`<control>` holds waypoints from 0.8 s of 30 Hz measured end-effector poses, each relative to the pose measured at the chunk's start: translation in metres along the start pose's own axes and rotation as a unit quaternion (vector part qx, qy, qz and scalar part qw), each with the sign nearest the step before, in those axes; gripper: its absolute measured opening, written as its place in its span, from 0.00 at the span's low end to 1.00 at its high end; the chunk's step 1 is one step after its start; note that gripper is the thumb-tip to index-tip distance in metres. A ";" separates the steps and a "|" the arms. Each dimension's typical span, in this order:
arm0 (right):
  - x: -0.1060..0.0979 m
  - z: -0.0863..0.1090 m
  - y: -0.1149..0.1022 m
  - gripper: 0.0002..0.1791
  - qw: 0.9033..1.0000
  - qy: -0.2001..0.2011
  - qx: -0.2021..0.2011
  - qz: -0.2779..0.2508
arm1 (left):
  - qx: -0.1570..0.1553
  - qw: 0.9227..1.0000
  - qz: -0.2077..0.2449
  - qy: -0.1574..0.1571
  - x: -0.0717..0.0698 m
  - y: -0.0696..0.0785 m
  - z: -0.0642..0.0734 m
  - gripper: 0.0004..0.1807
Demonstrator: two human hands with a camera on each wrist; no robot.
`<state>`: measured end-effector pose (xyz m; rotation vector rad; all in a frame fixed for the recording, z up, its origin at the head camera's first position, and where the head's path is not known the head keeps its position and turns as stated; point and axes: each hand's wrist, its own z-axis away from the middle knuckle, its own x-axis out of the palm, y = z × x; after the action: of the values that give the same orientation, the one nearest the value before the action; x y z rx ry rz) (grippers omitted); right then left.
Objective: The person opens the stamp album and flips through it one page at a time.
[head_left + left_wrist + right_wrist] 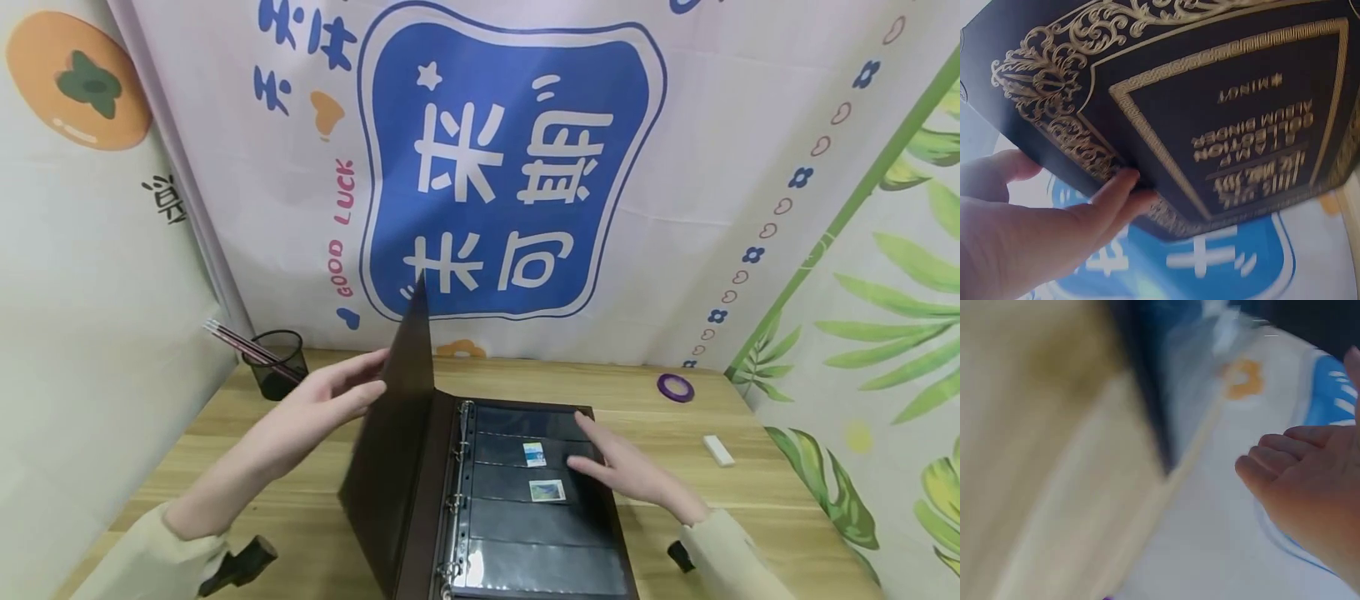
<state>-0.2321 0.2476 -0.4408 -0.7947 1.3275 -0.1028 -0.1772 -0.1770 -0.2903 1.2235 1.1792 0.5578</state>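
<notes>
A dark stamp album binder lies on the wooden table with its cover raised upright on the left. My left hand holds the cover's free edge, thumb on the inner side and fingers on the outer. In the left wrist view, the fingertips lie on the outer face, which has gold ornament and lettering. Metal rings hold a black page with clear pocket strips. Two small stamps show in it, a blue-white one and a greenish one. My right hand, fingers extended, is over the page's right edge.
At the back left stands a black mesh cup holding several pencils. A purple tape roll and a white eraser-like block lie to the right. A printed cloth hangs behind the table.
</notes>
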 end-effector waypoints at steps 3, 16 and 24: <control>0.005 0.009 0.016 0.50 0.999 -0.018 0.003 0.035 | 0.002 1.000 -0.011 0.020 -0.016 -0.007 0.011 0.33; 0.020 0.031 0.048 0.57 0.991 -0.023 -0.031 0.125 | 0.016 0.992 -0.092 0.083 -0.076 -0.074 0.051 0.27; 0.019 0.032 0.053 0.55 0.989 -0.028 -0.025 0.144 | 0.008 0.990 -0.131 0.055 -0.100 -0.096 0.067 0.28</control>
<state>-0.2180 0.2922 -0.4858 -0.6361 1.3823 0.1813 -0.1758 -0.3200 -0.3461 1.0391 1.4156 0.4237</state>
